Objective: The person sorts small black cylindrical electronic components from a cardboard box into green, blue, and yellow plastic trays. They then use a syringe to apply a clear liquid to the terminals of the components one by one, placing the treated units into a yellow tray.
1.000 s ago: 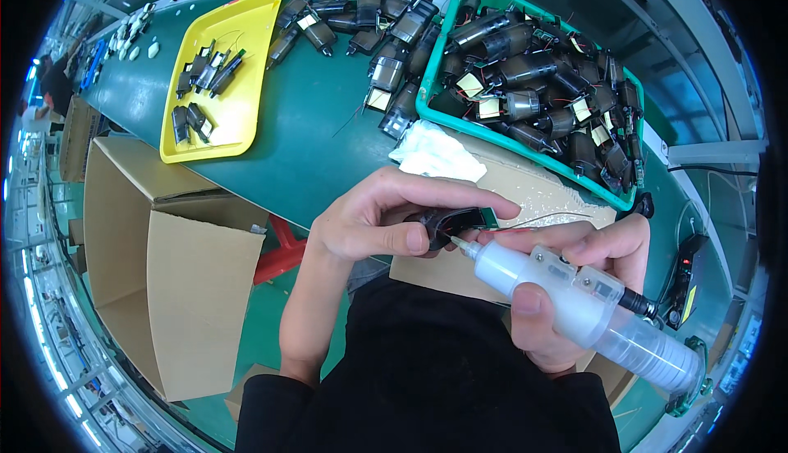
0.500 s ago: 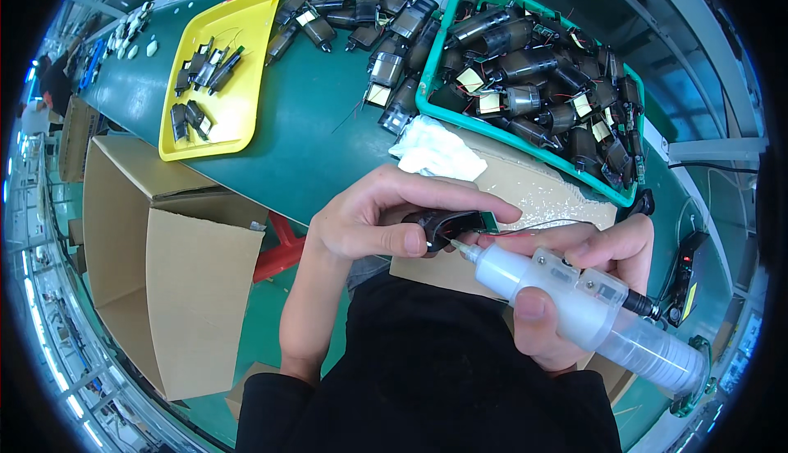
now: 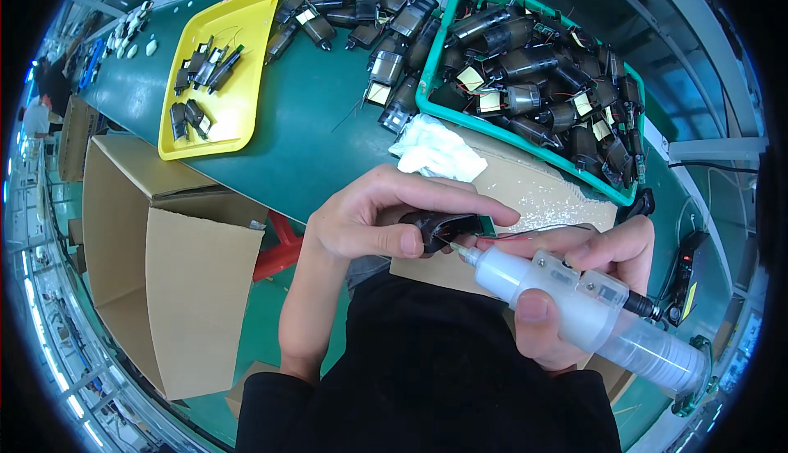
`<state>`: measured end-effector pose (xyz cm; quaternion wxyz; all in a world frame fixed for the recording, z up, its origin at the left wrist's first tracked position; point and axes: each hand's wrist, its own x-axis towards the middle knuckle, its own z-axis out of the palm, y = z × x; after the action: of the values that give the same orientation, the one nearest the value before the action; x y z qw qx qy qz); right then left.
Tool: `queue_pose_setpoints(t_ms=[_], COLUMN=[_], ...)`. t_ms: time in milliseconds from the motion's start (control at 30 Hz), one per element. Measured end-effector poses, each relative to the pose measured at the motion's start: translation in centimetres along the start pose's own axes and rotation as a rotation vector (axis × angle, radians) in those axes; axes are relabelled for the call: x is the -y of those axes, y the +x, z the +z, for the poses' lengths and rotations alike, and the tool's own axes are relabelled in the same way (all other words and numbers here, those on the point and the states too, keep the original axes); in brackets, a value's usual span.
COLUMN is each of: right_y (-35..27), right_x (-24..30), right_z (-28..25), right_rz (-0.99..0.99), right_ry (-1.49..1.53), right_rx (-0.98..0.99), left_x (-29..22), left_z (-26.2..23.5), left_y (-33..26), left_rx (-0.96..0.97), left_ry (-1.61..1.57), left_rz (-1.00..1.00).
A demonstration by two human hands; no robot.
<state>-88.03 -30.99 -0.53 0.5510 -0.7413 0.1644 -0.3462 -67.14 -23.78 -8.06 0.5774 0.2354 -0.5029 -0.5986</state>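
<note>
My left hand (image 3: pixel 373 215) is closed around a dark translucent plastic housing (image 3: pixel 435 230), fingers above it and thumb below. A small green circuit board (image 3: pixel 487 225) sticks out of the housing's right end, with thin wires running right toward my other hand. In my right hand (image 3: pixel 566 289) is a large dispensing syringe (image 3: pixel 550 293) filled with white material, gripped between thumb and fingers. Its nozzle points up and left at the housing's open end; whether the tip touches cannot be made out. A clear clamp with a black cable connector (image 3: pixel 640 304) sits on the syringe barrel.
A green crate (image 3: pixel 431 84) heaped with similar dark housings stands at the far right, with more piled (image 3: pixel 402 43) beside it. White cloth (image 3: pixel 439 151) lies on speckled cardboard (image 3: pixel 525 182). A yellow tray (image 3: pixel 234 108) holds several small parts. An open carton (image 3: pixel 197 297) stands at left.
The housing in my left hand has tilted slightly, showing more of the green board. The syringe has barely shifted, and both hands keep their holds.
</note>
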Motion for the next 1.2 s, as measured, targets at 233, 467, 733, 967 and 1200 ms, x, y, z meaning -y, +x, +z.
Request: queue_pose_setpoints(t_ms=[233,467,733,967,1200], right_y=[0.6,0.8,0.0,0.3,0.4], right_x=[0.6,0.4,0.2,0.5,0.5], right_z=[-0.2,-0.4,-0.9,0.2,-0.6], right_rz=[-0.062,-0.077,-0.013,-0.054,-0.08], right_ry=[-0.144,-0.161,-0.048,-0.095,-0.095], right_rx=[0.013,0.049,0.06,-0.016,0.049], left_x=[0.0,0.0,-0.2,-0.3,0.1], left_z=[0.0,0.8,0.9,1.0,0.8], left_y=[0.2,0.4,0.4,0.4,0.6], left_rx=[0.014,-0.102,-0.09,-0.081,-0.07], left_ry=[-0.004,-0.04,-0.054,-0.067,-0.053], left_rz=[0.008,0.024,0.039,0.042,0.064])
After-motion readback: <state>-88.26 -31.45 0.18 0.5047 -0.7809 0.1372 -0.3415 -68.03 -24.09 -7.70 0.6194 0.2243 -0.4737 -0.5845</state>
